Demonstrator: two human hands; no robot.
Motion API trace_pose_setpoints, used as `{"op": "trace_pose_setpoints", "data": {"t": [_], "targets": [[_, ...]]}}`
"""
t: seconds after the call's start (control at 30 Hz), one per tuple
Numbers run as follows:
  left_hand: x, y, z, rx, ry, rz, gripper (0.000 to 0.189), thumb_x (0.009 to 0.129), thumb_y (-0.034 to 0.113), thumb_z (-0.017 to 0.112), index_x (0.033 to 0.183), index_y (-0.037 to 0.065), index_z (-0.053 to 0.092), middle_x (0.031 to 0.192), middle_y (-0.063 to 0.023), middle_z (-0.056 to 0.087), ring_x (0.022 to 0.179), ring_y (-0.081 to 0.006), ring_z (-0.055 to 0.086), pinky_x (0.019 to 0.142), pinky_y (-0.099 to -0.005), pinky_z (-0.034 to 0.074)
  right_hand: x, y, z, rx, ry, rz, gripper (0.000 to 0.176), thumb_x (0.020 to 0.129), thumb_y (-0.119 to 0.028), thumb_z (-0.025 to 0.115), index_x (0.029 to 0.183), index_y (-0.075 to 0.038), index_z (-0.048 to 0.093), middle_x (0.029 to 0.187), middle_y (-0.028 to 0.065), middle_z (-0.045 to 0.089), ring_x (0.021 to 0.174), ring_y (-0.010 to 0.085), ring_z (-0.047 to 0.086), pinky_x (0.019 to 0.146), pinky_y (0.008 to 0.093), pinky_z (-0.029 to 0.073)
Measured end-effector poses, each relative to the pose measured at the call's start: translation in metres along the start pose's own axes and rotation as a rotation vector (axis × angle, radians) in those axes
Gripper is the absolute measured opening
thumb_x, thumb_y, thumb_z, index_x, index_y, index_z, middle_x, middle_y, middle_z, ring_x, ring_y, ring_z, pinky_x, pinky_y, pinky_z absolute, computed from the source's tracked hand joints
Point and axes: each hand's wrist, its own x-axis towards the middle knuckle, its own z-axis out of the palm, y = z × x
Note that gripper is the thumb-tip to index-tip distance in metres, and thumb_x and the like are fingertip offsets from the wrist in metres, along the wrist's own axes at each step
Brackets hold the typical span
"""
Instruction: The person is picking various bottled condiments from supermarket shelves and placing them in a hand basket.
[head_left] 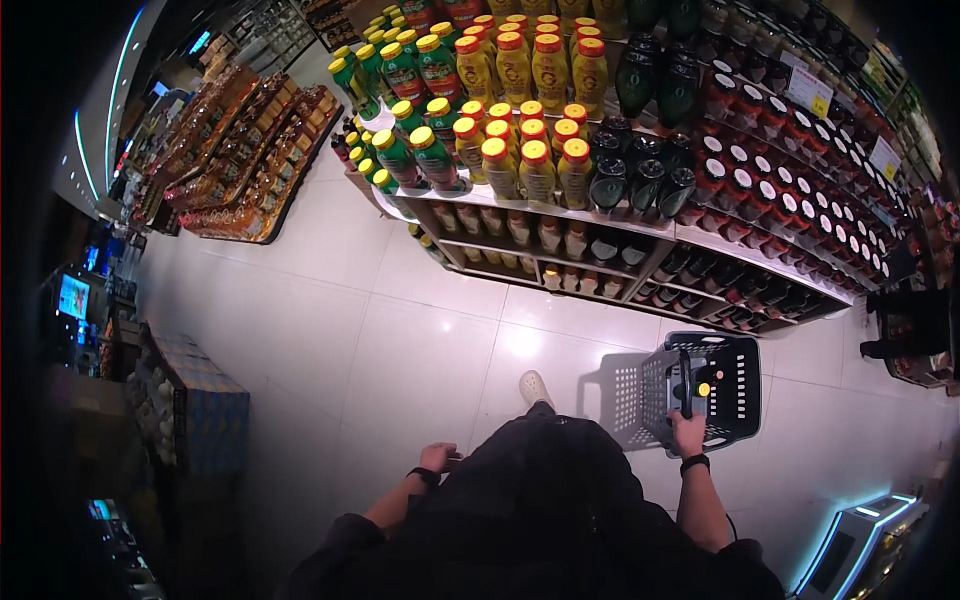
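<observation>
My right hand (688, 433) is closed around the dark upright handle of a grey shopping basket (744, 395), at the lower right. Inside the basket, a yellow cap (704, 389) and a smaller orange one show; what they belong to is hard to make out. My left hand (439, 457) hangs beside my dark clothing, its fingers loosely curled and apart, with nothing visible in it. Both wrists wear dark bands. One beige clog (535, 388) pokes out ahead of me on the floor.
Ahead stands a shelf unit (560, 222) stacked with yellow bottles (508, 70), green bottles (392, 155) and dark-red jars (742, 190). A tiered packaged-goods display (245, 165) is at the far left. Nearer left sits a patterned stand (215, 420). A dark-clothed person (905, 325) is at the right edge.
</observation>
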Motion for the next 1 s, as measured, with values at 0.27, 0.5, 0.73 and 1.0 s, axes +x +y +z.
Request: {"op": "trace_pose_setpoints", "data": {"t": [0.27, 0.5, 0.73, 1.0], "targets": [[-0.015, -0.094, -0.031, -0.107, 0.006, -0.025, 0.035, 0.095, 0.016, 0.061, 0.122, -0.005, 0.060, 0.106, -0.0236, 0.072, 0.082, -0.0326, 0.073, 0.073, -0.0416, 0.061, -0.001, 0.002, 0.004, -0.094, 0.034, -0.052, 0.032, 0.078, -0.025, 0.075, 0.087, 0.005, 0.070, 0.070, 0.0108, 0.067, 0.064, 0.0204, 0.061, 0.065, 0.0381, 0.049], [-0.034, -0.115, -0.047, -0.218, 0.069, -0.146, 0.032, 0.096, 0.014, 0.060, 0.122, -0.003, 0.062, 0.104, -0.0241, 0.072, 0.082, -0.0344, 0.074, 0.071, -0.0421, 0.062, -0.017, -0.003, 0.013, -0.105, 0.041, -0.076, 0.031, 0.077, -0.025, 0.077, 0.083, 0.005, 0.069, 0.067, 0.0107, 0.066, 0.062, 0.0199, 0.060, 0.064, 0.0386, 0.048], [-0.028, -0.134, -0.083, -0.286, 0.089, -0.163, 0.030, 0.095, 0.014, 0.060, 0.120, -0.002, 0.063, 0.095, -0.0202, 0.073, 0.080, -0.0314, 0.073, 0.072, -0.0421, 0.062, -0.032, -0.031, 0.041, -0.094, 0.023, -0.041, 0.027, 0.076, -0.020, 0.076, 0.080, 0.005, 0.068, 0.067, 0.0088, 0.066, 0.061, 0.0160, 0.059, 0.060, 0.0358, 0.045], [0.065, -0.187, -0.181, 0.355, -0.072, 0.362, 0.029, 0.094, 0.018, 0.060, 0.117, -0.001, 0.063, 0.099, -0.0180, 0.072, 0.081, -0.0270, 0.071, 0.074, -0.0393, 0.058, -0.043, -0.056, 0.102, -0.022, 0.058, -0.031, 0.024, 0.076, -0.016, 0.075, 0.085, 0.006, 0.070, 0.072, 0.0080, 0.068, 0.064, 0.0174, 0.061, 0.063, 0.0349, 0.047]]}}
